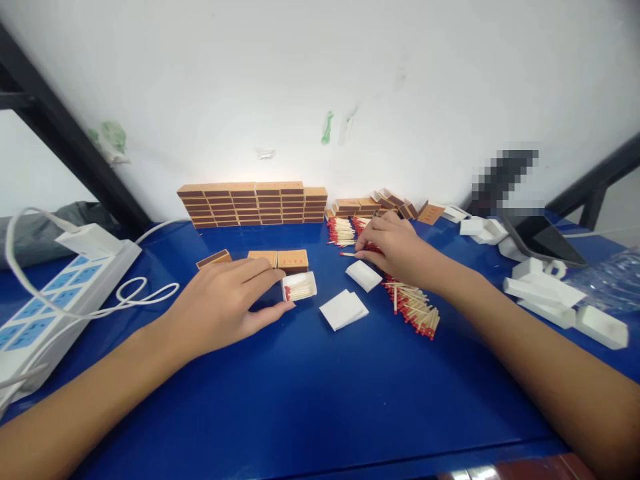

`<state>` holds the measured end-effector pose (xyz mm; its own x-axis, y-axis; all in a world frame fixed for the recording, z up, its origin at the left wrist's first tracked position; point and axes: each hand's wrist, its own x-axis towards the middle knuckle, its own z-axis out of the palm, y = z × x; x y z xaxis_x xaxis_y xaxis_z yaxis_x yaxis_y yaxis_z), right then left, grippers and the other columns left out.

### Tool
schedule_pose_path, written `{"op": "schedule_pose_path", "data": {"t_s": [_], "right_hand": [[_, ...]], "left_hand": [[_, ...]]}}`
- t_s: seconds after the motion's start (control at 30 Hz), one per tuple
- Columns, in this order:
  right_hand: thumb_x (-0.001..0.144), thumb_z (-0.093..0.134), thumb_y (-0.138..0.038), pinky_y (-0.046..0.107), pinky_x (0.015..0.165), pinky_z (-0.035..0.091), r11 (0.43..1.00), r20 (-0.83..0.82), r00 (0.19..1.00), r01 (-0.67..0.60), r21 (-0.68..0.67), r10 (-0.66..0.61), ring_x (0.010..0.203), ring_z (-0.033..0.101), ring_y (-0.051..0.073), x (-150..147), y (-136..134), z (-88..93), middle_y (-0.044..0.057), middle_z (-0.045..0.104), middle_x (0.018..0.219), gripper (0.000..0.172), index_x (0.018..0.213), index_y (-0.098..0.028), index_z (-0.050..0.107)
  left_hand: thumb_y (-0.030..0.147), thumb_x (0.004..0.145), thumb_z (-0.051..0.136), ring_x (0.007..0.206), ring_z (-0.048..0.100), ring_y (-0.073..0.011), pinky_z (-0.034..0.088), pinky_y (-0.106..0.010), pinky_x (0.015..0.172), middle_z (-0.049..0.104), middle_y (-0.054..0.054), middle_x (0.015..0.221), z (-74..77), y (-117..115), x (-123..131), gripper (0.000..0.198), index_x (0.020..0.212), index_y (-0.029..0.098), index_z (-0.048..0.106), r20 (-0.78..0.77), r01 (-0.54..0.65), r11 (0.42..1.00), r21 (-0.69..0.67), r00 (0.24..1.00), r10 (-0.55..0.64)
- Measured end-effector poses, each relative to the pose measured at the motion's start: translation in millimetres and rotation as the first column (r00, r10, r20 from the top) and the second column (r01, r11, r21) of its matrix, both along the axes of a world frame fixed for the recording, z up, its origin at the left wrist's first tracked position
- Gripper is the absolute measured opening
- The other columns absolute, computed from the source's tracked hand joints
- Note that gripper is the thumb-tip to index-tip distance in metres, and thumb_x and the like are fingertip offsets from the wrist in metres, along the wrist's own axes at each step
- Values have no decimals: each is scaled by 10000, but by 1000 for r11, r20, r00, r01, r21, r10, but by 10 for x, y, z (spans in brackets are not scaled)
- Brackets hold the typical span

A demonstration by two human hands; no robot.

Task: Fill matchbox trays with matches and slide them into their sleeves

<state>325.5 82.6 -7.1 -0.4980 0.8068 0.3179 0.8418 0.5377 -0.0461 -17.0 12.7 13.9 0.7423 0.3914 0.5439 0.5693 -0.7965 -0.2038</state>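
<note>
My left hand (227, 303) is closed on a small white matchbox tray (311, 285), gripping its left end between thumb and fingers. Several red-headed matches (299, 291) lie inside that tray. Over the loose matches, my right hand (393, 247) is bent in a pinch, and a single match (349, 254) sticks out to the left at its fingertips. One match pile (341, 231) lies just beyond the right fingers; another pile (417, 310) spreads under and in front of the wrist. Between the hands lie white trays or paper pieces (345, 309) and another white piece (363, 275).
Stacked matchboxes (255, 203) stand against the wall, with looser boxes (355, 205) to their right. Two matchboxes (293, 259) lie behind my left hand. A power strip (60, 300) with white cables is at left. White trays (545, 293) and a dark device (543, 237) sit at right.
</note>
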Motion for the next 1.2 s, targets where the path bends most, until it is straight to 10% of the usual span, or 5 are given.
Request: {"op": "schedule_pose_path", "data": {"t_s": [0.73, 1.2], "right_hand": [[1049, 600, -259, 435, 899, 424, 983, -138, 975, -166, 80, 176, 980, 516, 274, -303, -318, 163, 97, 658, 997, 133, 930, -212, 636], [1043, 625, -223, 451, 978, 447, 971, -174, 956, -226, 74, 236, 1017, 537, 271, -513, -539, 238, 80, 679, 979, 117, 929, -204, 641]], "left_hand": [[469, 1038, 645, 752, 737, -208, 494, -337, 635, 760, -45, 933, -49, 58, -43, 320, 992, 177, 765, -71, -71, 991, -113, 995, 63], [494, 996, 678, 732, 730, -200, 475, -318, 633, 790, -26, 904, -30, 9, -19, 325, 1112, 208, 779, -81, -193, 890, -414, 981, 175]]}}
